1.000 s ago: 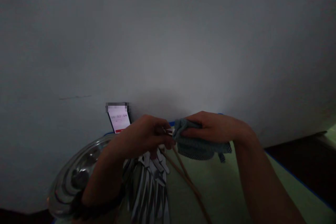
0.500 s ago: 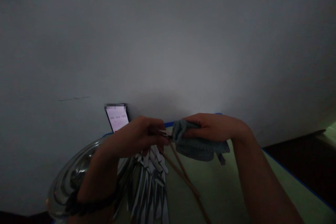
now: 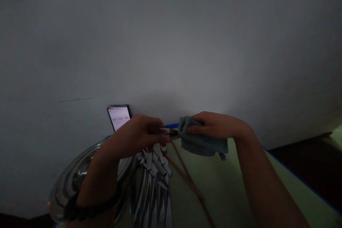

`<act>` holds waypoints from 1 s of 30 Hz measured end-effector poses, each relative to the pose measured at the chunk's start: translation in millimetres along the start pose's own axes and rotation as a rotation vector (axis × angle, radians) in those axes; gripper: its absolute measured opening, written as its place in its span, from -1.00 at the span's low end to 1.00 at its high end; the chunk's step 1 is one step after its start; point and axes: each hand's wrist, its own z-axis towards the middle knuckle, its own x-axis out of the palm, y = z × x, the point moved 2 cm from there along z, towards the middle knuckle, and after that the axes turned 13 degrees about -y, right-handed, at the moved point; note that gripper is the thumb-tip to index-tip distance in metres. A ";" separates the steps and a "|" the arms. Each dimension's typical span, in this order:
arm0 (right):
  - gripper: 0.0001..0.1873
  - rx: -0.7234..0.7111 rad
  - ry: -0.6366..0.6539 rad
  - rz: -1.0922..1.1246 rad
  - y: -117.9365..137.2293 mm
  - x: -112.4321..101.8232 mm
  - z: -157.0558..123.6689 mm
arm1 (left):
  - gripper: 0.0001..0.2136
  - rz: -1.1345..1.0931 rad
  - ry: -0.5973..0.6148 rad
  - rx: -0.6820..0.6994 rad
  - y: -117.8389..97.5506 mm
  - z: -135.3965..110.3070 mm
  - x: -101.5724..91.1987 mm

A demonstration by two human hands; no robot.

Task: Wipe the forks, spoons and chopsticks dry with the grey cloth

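My left hand is closed, pinching one end of a piece of metal cutlery between thumb and fingers. Whether it is a spoon, fork or knife cannot be made out, since its other end runs into a grey-blue cloth. That cloth is bunched in my right hand, which is closed around it and the covered end of the cutlery. Both hands are raised a little above the table. Beneath my left hand lies a pile of metal cutlery, with several knife-like pieces pointing towards me.
A shiny round metal lid or dish stands at the left, partly behind my left forearm. A phone showing a timer leans against the wall. Two thin brown sticks cross on the pale green table, which has blue edging.
Both hands have risen slightly, and the gap between them is a bit wider. More of the cutlery shows between my left fingers and the cloth.
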 end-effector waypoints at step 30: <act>-0.67 -0.053 0.045 0.108 1.5 0.2 0.0 | -0.85 -0.152 0.039 0.068 10.9 -3.9 -10.5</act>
